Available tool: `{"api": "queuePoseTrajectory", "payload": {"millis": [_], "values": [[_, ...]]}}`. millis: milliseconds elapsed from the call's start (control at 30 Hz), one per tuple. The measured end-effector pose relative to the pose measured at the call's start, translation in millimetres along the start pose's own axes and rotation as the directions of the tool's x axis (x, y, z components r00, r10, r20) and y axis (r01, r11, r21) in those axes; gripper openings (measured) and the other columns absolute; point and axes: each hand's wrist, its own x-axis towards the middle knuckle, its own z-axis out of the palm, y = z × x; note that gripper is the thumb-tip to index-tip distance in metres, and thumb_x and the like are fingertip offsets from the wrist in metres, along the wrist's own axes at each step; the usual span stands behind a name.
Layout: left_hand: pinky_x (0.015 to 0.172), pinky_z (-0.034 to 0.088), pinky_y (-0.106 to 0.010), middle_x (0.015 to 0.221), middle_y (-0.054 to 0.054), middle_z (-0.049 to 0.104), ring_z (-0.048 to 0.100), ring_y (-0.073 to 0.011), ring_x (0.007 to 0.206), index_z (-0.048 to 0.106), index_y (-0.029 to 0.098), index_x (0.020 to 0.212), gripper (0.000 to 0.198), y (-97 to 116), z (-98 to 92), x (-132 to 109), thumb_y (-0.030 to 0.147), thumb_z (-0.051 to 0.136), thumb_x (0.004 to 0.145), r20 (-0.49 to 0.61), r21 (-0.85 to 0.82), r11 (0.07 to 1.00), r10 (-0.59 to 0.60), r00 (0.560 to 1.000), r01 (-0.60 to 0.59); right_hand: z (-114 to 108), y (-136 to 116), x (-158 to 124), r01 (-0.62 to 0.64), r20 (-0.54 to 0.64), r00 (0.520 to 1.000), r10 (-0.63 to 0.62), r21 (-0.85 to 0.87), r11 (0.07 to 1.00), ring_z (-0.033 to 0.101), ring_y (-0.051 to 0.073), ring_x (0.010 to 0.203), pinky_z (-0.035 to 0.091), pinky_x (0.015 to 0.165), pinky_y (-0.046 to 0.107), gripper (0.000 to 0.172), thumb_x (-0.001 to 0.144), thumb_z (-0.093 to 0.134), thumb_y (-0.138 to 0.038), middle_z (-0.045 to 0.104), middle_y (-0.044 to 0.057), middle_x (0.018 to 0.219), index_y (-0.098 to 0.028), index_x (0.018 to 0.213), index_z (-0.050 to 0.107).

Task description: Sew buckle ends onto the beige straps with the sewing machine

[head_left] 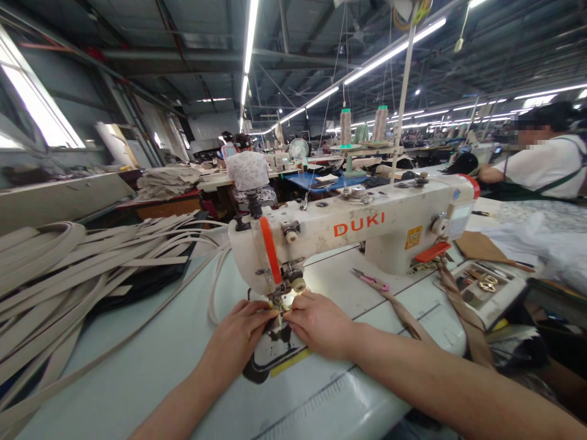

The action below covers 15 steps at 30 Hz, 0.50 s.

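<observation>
A white sewing machine lettered DUKI stands on a pale table. Both my hands rest on the table right at its needle and presser foot. My left hand has its fingers curled and pressed together, fingertips touching something small under the foot. My right hand is closed in a pinch at the same spot. What they hold is too small to make out. A dark, worn plate lies between my hands.
A big heap of beige straps covers the table's left side. Pink thread snips and a brown strap lie right of the needle, with a tray holding scissors beyond. Other people work at tables behind.
</observation>
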Motion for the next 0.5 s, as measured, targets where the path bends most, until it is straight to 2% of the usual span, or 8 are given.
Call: {"api": "queuePoseTrajectory", "payload": {"millis": [167, 500], "values": [[0.079, 0.053, -0.033, 0.100, -0.005, 0.070, 0.060, -0.0201, 0.091, 0.072, 0.026, 0.101, 0.028, 1.3, -0.3, 1.1, 0.020, 0.048, 0.089, 0.016, -0.015, 0.999, -0.030, 0.999, 0.030, 2.6, 2.0, -0.4, -0.005, -0.020, 1.000, 0.006, 0.024, 1.000, 0.051, 0.020, 0.084, 0.040, 0.080, 0.032, 0.023, 0.093, 0.042, -0.021, 0.063, 0.007, 0.089, -0.015, 0.093, 0.064], [0.079, 0.051, -0.032, 0.102, -0.005, 0.069, 0.060, -0.0193, 0.090, 0.071, 0.025, 0.100, 0.029, 3.7, 0.6, 0.5, 0.024, 0.043, 0.091, -0.014, -0.004, 1.000, -0.009, 1.000, 0.009, 1.0, 0.5, -0.9, -0.004, -0.010, 1.000, 0.005, 0.051, 0.999, 0.052, 0.020, 0.086, 0.040, 0.081, 0.031, 0.025, 0.093, 0.041, -0.021, 0.064, 0.008, 0.089, -0.014, 0.096, 0.065]]}}
